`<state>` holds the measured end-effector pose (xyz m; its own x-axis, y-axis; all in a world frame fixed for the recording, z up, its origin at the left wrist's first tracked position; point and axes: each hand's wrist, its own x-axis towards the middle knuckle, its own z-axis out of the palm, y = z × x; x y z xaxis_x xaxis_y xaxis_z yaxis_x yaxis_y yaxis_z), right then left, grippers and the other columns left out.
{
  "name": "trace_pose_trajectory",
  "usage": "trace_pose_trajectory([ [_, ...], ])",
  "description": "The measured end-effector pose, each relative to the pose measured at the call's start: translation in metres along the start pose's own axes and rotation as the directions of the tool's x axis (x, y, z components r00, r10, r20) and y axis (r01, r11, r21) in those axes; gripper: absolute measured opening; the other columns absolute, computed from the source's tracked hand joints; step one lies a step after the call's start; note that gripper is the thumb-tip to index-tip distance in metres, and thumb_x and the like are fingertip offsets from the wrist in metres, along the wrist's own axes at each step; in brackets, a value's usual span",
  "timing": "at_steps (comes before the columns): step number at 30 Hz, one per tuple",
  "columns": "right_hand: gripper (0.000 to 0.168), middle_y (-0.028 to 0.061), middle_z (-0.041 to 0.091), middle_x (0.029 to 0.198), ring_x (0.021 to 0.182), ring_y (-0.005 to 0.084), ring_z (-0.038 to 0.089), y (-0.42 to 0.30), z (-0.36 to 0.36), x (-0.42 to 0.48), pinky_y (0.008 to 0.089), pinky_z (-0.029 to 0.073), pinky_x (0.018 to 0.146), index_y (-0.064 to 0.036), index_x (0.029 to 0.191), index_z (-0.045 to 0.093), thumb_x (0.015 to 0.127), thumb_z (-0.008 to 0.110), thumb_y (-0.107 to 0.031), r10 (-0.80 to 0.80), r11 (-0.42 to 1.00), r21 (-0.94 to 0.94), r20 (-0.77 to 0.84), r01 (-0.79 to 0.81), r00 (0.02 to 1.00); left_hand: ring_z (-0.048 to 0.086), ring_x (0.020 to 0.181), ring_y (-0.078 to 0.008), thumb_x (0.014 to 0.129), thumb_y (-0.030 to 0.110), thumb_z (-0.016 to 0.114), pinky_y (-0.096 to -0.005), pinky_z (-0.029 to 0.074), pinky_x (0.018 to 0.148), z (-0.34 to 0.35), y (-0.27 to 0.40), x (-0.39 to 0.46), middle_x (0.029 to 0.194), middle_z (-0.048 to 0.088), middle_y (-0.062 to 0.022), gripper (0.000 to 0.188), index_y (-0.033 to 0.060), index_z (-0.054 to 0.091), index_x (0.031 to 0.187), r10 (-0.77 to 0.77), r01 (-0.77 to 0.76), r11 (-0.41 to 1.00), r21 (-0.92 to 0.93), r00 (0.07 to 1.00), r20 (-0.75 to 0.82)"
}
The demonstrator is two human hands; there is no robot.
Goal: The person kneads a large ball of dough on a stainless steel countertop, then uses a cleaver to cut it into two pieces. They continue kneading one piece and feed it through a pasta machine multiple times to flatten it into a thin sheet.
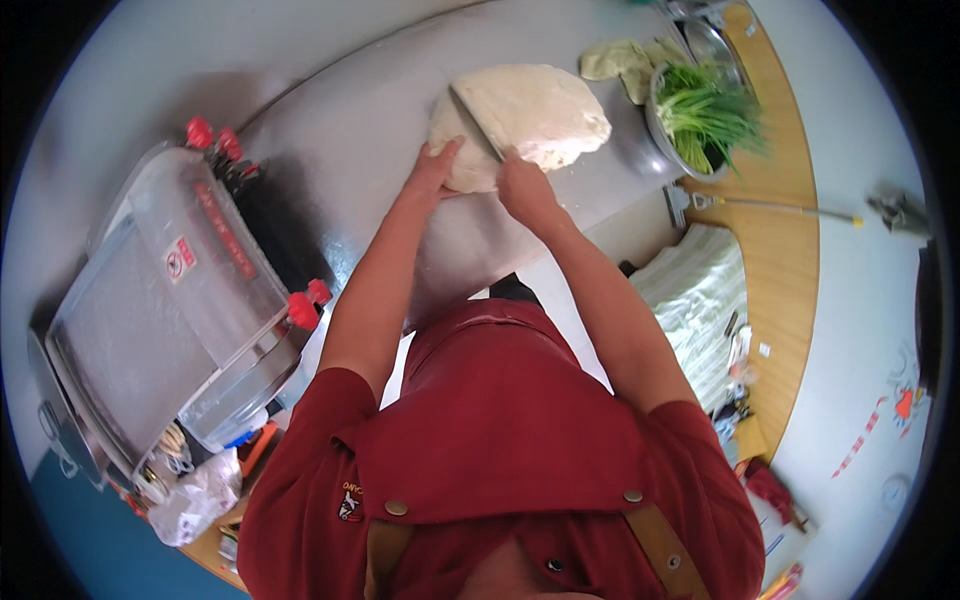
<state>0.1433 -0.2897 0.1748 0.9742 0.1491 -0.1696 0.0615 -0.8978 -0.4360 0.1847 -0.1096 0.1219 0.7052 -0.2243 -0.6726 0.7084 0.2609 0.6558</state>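
A large pale slab of dough [532,109] lies on the metal worktop [360,127] in front of me. My right hand [523,187] grips a knife [477,124] near the slab's front edge, its handle hidden in my fist. The blade runs slantwise across the dough, towards its left end, pointing away from me. Whether it has passed fully through cannot be seen. My left hand [437,171] holds the narrower left end of the dough, thumb on top and the other fingers at its side and front.
On the left stands a metal dough-rolling machine [172,277] with red knobs [304,310]. At the right, a metal bowl [660,139] holds green scallions [701,112], beside a crumpled cloth [619,64]. A long-handled tool [780,207] lies near a striped cloth [697,300].
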Motion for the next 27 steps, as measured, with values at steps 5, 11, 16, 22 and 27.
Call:
trace_pose_trajectory([
  [5,0.028,0.0295,0.065,0.077,0.079,0.0483,0.066,0.010,0.014,0.011,0.0570,0.052,0.073,0.008,0.107,0.052,0.092,0.058,-0.015,-0.128,0.992,0.009,-0.118,0.130,0.985,0.057,0.127,-0.0332,0.098,0.037,0.060,-0.0567,0.055,0.096,-0.018,-0.020,0.023,0.143,0.051,-0.0167,0.066,0.0048,0.034,0.150,0.030,-0.008,0.991,-0.135,0.986,0.167],
  [11,0.033,0.0250,0.068,0.082,0.078,0.0456,0.067,0.005,-0.007,-0.088,0.0555,0.053,0.071,0.003,0.102,0.051,0.100,0.057,-0.030,0.320,0.945,0.056,0.055,-0.323,0.946,0.060,0.124,-0.0328,0.099,0.031,0.059,-0.0563,0.055,0.096,-0.034,-0.028,0.032,0.139,0.055,-0.0137,0.055,0.0098,0.039,0.146,0.034,0.021,0.963,-0.269,0.980,0.198],
  [16,0.037,0.0237,0.069,0.082,0.078,0.0426,0.069,0.017,0.009,-0.082,0.0517,0.056,0.069,0.002,0.103,0.056,0.101,0.055,-0.035,0.247,0.969,0.022,-0.003,-0.247,0.969,0.061,0.122,-0.0326,0.100,0.035,0.057,-0.0554,0.055,0.097,-0.031,-0.027,0.026,0.137,0.056,-0.0137,0.055,0.0088,0.041,0.145,-0.005,0.052,0.975,-0.217,0.978,0.210],
  [22,0.038,0.0236,0.070,0.087,0.085,0.0426,0.070,0.020,0.025,-0.029,0.0521,0.056,0.074,0.002,0.100,0.061,0.101,0.056,-0.035,0.274,0.958,0.079,0.020,-0.275,0.961,0.053,0.133,-0.0314,0.104,0.041,0.046,-0.0547,0.047,0.108,-0.021,-0.018,0.009,0.147,0.050,-0.0136,0.058,0.0081,0.038,0.151,-0.055,0.077,0.990,-0.120,0.982,0.180],
  [27,0.041,0.0291,0.070,0.096,0.095,0.0462,0.068,0.026,0.015,-0.006,0.0530,0.053,0.084,0.005,0.102,0.062,0.101,0.054,-0.035,0.258,0.950,0.149,0.114,-0.273,0.959,0.051,0.135,-0.0314,0.102,0.038,0.050,-0.0548,0.044,0.111,-0.027,-0.037,0.013,0.149,0.049,-0.0141,0.059,0.0064,0.039,0.150,0.032,0.032,0.952,-0.305,0.979,0.203],
])
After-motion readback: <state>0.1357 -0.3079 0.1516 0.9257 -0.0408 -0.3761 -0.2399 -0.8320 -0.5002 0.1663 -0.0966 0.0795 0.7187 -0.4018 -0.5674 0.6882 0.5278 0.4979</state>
